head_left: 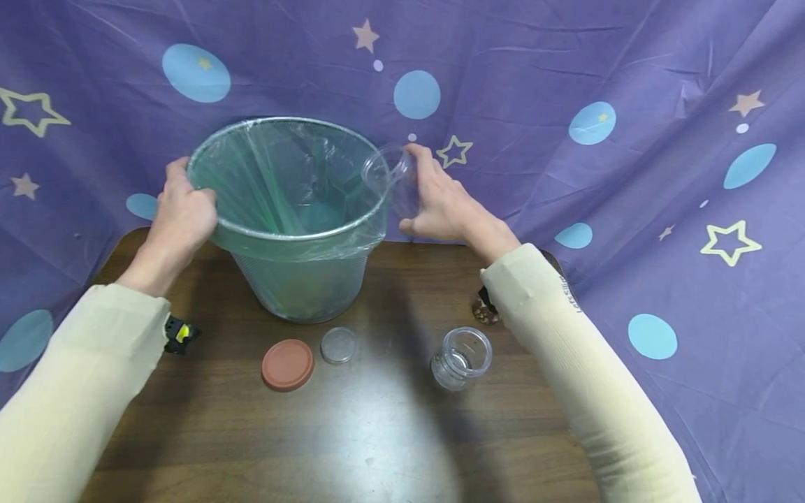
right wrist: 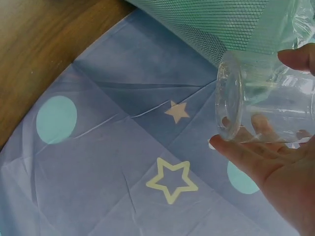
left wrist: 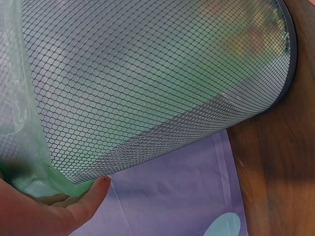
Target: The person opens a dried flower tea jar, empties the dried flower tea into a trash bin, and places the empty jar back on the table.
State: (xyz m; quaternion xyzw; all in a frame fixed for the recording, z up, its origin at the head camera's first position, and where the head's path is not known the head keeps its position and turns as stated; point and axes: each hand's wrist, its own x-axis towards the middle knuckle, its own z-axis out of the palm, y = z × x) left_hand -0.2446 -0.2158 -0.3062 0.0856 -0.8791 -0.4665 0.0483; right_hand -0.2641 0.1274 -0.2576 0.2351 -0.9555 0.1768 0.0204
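Observation:
A mesh waste bin (head_left: pixel 308 283) lined with a green plastic bag (head_left: pixel 251 175) stands toward the back of the table. My left hand (head_left: pixel 182 216) grips its rim at the left, with the bag's folded edge under the fingers; in the left wrist view the thumb lies outside against the mesh. At the opposite rim my right hand (head_left: pixel 446 199) holds a clear jar (right wrist: pixel 263 98) tipped on its side, its mouth over the bin's opening. Fingers and thumb wrap the jar's lower part. The jar looks see-through, with no contents visible. Inside the bin, the bottom is partly hidden by the bag.
A reddish lid (head_left: pixel 287 365) and a grey lid (head_left: pixel 338 345) lie before the bin. An open clear jar (head_left: pixel 461 358) stands to the right. A small container of brown pieces (head_left: pixel 484 311) is partly hidden by the right sleeve. A purple patterned cloth (head_left: pixel 503 84) hangs behind.

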